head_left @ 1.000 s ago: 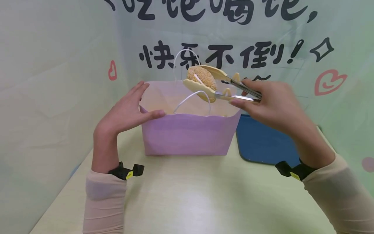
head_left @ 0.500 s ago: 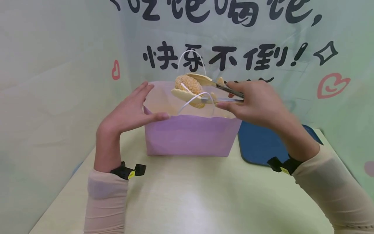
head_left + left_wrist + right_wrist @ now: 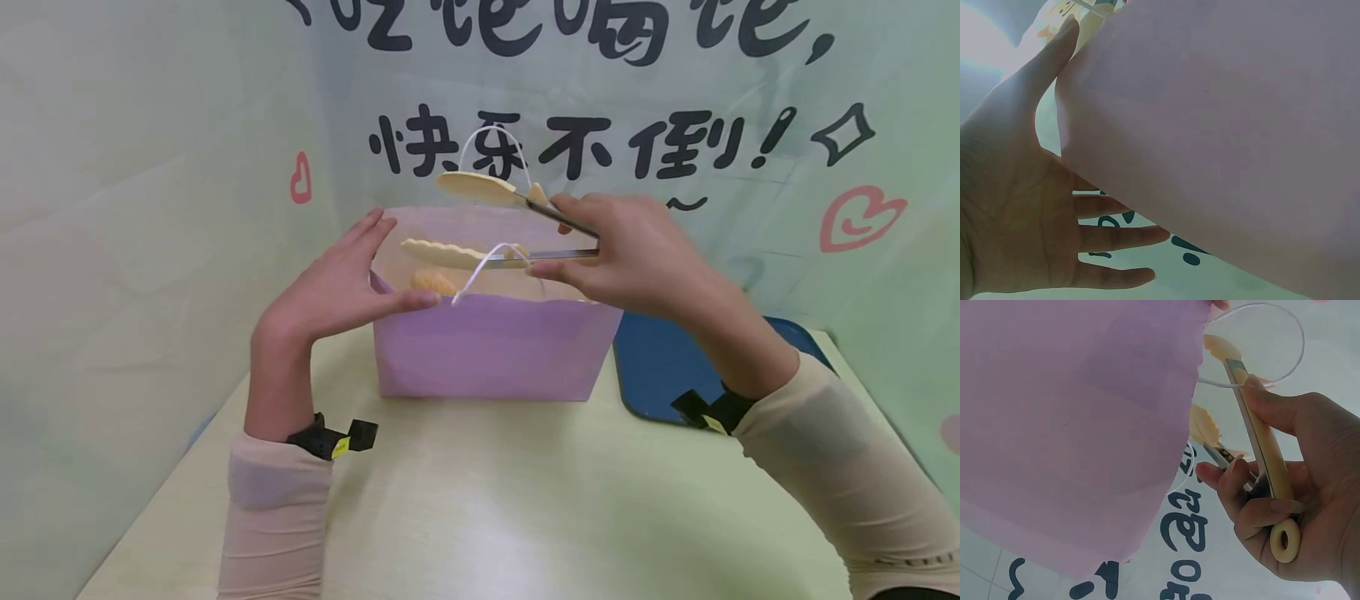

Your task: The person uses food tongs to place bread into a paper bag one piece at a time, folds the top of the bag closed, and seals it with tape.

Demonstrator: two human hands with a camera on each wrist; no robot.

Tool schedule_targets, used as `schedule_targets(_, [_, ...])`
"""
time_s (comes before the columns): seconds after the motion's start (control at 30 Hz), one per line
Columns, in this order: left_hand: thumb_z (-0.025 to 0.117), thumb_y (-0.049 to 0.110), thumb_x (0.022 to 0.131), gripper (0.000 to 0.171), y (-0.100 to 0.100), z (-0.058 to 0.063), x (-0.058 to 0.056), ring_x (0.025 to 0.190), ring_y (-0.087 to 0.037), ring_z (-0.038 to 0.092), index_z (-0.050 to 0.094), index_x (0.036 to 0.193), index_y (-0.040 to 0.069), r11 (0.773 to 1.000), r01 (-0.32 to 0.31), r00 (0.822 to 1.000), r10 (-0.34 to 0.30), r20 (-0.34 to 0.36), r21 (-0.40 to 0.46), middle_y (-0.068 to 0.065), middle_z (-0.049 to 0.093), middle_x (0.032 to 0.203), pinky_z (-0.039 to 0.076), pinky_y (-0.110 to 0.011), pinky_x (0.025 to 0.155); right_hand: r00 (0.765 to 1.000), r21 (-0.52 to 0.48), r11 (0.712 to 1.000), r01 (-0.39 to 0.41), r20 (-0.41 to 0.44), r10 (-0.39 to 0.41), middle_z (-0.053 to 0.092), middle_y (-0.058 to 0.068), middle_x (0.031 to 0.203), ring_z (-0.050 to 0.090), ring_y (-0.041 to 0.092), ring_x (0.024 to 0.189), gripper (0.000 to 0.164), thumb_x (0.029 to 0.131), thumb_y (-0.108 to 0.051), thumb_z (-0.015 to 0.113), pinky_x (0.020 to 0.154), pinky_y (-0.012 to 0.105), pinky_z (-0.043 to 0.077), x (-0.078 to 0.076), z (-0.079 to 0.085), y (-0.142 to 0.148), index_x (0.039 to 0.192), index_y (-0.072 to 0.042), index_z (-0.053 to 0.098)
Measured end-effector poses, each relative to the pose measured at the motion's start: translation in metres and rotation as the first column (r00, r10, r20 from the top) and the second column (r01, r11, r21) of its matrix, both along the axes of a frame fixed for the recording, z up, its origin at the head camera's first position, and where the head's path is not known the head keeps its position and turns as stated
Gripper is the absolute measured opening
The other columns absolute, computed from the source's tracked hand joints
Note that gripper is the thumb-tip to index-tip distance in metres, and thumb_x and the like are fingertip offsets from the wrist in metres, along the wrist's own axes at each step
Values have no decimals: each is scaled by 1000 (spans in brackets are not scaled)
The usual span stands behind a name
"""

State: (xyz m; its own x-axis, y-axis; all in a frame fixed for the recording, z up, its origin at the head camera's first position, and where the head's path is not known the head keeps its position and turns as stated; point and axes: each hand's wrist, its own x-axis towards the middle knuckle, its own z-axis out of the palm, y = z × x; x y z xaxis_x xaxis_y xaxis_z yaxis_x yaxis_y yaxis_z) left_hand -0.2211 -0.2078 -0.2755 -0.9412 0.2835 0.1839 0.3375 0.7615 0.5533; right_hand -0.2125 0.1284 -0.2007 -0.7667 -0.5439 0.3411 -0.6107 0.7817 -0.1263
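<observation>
A purple paper bag (image 3: 487, 354) with white cord handles stands upright on the table. At its left edge my left hand (image 3: 326, 292) has the thumb extended along the front rim and the fingers at the side; in the left wrist view those fingers look straight. My right hand (image 3: 637, 254) grips a pair of tongs (image 3: 480, 187) with cream-coloured tips, held over the bag's mouth. The tips are spread apart with nothing between them. Just inside the front rim, near the left thumb, part of a crumb-coated bun (image 3: 432, 282) shows; the rest is hidden by the bag and thumb.
A dark blue tray (image 3: 652, 367) lies on the table (image 3: 480, 492) to the right of the bag, partly behind the right forearm. The bag's front cord handle (image 3: 480, 271) arches across the lower tong arm. Behind hangs a printed backdrop (image 3: 787, 275).
The tongs moved left over the bag while gripping the bun. Their tips then spread apart, and the bun dropped into the bag. The left hand stayed at the bag's edge.
</observation>
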Motion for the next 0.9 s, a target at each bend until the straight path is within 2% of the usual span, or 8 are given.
schedule_targets(0.17, [72, 81, 80, 123, 2, 1, -1, 163, -27, 12, 18, 171, 17, 1000, -16, 1000, 16, 4, -11, 0, 4, 178, 24, -63, 125, 999, -18, 1000, -2, -43, 1, 75, 5, 116, 54, 17, 56, 72, 93, -51, 80, 63, 38, 44, 2, 1, 8, 151, -12, 60])
schedule_targets(0.4, [73, 80, 80, 125, 3, 2, -1, 163, -29, 13, 16, 171, 17, 1000, -21, 1000, 22, 11, -15, -1, 3, 178, 24, -64, 124, 997, -63, 998, 20, -67, -24, 74, 4, 112, 49, 14, 47, 57, 93, -47, 82, 55, 34, 41, 10, -1, 30, 138, -15, 68])
schedule_targets(0.5, [73, 79, 80, 125, 3, 2, -2, 163, -31, 14, 16, 171, 16, 1000, -21, 1000, 21, 12, -17, -2, 3, 178, 24, -64, 124, 996, -111, 992, 64, -56, -71, 73, 2, 109, 42, 15, 41, 59, 92, -46, 83, 50, 33, 37, 16, -2, 43, 143, -20, 66])
schedule_targets(0.6, [74, 79, 80, 125, 4, 2, -1, 163, -31, 14, 16, 171, 16, 1000, -24, 1000, 25, 13, -19, -3, 4, 178, 24, -65, 124, 990, -152, 981, 124, -46, -132, 66, 3, 87, 35, 18, 41, 56, 92, -45, 83, 48, 33, 31, 22, -5, 60, 140, -23, 68])
schedule_targets(0.67, [74, 79, 80, 126, 4, 1, -1, 163, -32, 14, 16, 171, 16, 999, -27, 1000, 27, 16, -21, -3, 4, 178, 24, -66, 124, 986, -193, 969, 153, -44, -164, 61, 3, 81, 33, 18, 42, 56, 92, -43, 84, 48, 33, 30, 24, -8, 74, 141, -22, 68])
schedule_targets(0.73, [74, 80, 79, 126, 3, 1, -1, 163, -31, 13, 16, 171, 16, 999, -29, 999, 29, 15, -21, -2, 4, 178, 24, -65, 124, 980, -236, 954, 184, -24, -195, 62, 3, 82, 36, 18, 45, 56, 91, -42, 84, 48, 30, 31, 26, -12, 88, 142, -25, 68])
schedule_targets(0.87, [75, 80, 79, 127, 3, 0, -2, 163, -31, 13, 15, 171, 16, 999, -31, 999, 31, 15, -22, -2, 3, 178, 24, -65, 124, 961, -332, 903, 272, 46, -272, 72, 3, 112, 50, 16, 64, 66, 92, -40, 84, 53, 21, 39, 30, -22, 117, 153, -34, 59])
schedule_targets(0.9, [75, 80, 78, 128, 3, 0, -2, 163, -31, 13, 15, 171, 16, 999, -31, 999, 32, 14, -20, -2, 3, 178, 23, -64, 124, 951, -339, 890, 305, 61, -303, 72, -1, 112, 51, 16, 70, 67, 93, -41, 83, 54, 21, 41, 32, -25, 124, 154, -35, 57])
